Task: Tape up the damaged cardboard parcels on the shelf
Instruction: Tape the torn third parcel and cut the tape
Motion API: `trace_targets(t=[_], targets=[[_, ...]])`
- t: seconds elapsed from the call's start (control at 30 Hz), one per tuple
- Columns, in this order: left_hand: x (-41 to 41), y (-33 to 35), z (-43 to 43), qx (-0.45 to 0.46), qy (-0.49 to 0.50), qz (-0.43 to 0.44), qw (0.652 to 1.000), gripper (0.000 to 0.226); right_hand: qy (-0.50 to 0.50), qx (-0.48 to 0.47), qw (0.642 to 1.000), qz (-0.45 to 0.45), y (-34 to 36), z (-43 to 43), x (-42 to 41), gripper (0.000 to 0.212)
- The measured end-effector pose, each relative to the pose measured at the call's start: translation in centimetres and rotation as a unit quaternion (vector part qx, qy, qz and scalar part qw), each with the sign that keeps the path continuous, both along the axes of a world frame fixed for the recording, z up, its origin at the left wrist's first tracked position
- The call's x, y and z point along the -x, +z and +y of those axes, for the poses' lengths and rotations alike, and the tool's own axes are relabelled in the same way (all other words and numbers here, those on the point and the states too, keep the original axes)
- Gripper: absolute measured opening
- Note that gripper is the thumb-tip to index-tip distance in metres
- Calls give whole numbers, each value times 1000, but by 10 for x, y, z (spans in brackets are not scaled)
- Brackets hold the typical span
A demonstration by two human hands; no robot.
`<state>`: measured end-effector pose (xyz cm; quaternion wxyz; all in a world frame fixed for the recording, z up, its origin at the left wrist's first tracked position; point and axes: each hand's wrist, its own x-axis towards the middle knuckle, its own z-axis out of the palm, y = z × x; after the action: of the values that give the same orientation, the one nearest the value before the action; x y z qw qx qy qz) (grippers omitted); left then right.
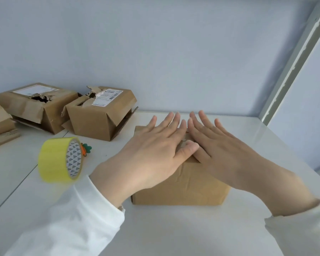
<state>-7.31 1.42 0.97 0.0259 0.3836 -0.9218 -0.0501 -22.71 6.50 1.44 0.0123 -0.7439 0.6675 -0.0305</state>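
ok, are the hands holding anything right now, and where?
Nothing is held. The left hand and right hand press flat, fingers straight, on the front parcel's top.

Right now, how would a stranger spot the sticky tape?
Look at the white shelf, then left of the brown parcel under the left hand and right hand. The tape roll stands on its edge there. It is the only bright yellow, round thing among brown boxes.

White shelf (174, 228) carries: box (181, 185) centre; torn box (37, 109) and second torn box (98, 119) back left; tape roll (57, 159) on edge, left; carrot charm (86, 149) just behind it
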Motion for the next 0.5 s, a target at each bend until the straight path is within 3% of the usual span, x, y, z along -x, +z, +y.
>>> trace_targets(t=[0.1,0.23,0.4,0.5], targets=[[-3,-3,1,-23,-9,-8,1000,88,8,-27,1000,-8,-5,1,-1,64],[-2,-10,5,3,-12,-30,999,102,27,-15,999,28,-14,2,3,98],[-1,-9,5,1,-12,-18,1000,103,23,-64,997,-25,-7,3,3,73],[1,-15,7,13,-18,-4,1000,102,31,-43,999,-1,-16,1,4,73]])
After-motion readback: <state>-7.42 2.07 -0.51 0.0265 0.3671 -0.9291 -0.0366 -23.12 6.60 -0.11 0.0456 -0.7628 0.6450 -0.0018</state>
